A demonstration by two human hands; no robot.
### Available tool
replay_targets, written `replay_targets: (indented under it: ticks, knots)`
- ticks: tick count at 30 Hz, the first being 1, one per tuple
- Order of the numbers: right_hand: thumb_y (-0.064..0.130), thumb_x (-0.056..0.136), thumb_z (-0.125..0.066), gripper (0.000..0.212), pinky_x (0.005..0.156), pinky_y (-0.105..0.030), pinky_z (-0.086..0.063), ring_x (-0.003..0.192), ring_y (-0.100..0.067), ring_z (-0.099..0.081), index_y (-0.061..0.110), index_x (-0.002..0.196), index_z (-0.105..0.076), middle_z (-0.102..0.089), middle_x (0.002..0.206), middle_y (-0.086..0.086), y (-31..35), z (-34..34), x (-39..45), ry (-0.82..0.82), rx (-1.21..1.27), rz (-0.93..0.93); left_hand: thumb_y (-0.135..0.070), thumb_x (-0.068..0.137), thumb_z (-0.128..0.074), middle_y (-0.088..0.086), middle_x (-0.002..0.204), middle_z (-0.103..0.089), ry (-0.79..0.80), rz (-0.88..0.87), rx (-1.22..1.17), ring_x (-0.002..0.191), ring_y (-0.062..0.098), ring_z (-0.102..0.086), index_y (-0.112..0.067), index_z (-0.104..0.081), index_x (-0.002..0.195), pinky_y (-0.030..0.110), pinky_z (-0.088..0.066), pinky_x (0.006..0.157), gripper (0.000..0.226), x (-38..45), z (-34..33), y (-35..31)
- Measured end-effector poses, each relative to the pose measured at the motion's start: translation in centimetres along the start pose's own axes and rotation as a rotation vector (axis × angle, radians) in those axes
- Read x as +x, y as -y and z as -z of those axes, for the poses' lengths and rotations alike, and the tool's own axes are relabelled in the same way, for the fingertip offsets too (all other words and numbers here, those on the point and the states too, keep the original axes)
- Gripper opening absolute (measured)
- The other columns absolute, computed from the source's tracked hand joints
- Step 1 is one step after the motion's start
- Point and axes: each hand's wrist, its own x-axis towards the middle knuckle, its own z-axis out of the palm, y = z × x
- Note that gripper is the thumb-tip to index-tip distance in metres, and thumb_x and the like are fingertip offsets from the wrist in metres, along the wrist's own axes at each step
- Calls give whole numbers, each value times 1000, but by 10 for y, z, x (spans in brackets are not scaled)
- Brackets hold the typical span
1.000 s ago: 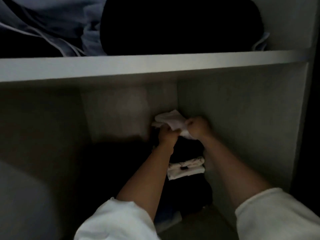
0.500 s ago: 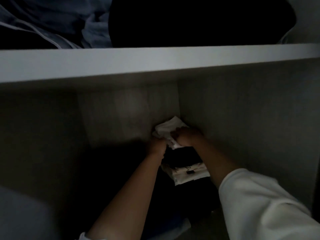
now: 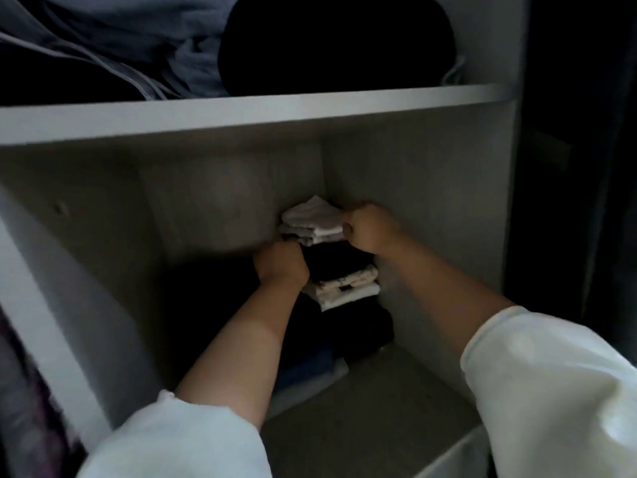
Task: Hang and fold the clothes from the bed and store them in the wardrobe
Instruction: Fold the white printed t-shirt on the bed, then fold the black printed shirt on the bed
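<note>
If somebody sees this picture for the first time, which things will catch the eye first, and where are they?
Most striking is the pale folded garment on top of a stack of folded clothes in the back right corner of the dim wardrobe compartment. The right hand has its grip on the garment's right edge, and the left hand is curled at the stack's left side. On the shelf above lie dark, crumpled clothes.

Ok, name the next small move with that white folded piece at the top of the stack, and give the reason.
Probably let go and draw both hands back. The white folded garment already lies on top of the stack in the wardrobe's back corner, with the right hand gripping its edge and the left hand curled against the stack's side just below.
</note>
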Motion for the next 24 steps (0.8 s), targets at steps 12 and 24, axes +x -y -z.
replay_targets:
  ticks: [12, 24]
  knots:
    - [9, 91, -42, 40, 105, -30, -34, 127, -26, -45, 8, 129, -53, -49, 137, -12, -34, 110, -219, -54, 98, 264, -15, 91, -47, 13, 121, -48, 77, -248, 168, 109, 28, -48, -9, -48, 123, 31, -41, 72, 33, -139, 51, -51]
    - [5, 87, -52, 42, 106, -27, -31, 126, -23, -46, 10, 129, -53, -50, 136, -10, -200, 183, -444, 140, 90, -259, -18, 93, -42, 15, 118, -55, 13, -574, -100, 113, 33, -48, -10, -61, 112, 37, -43, 86, 29, -295, 69, -254]
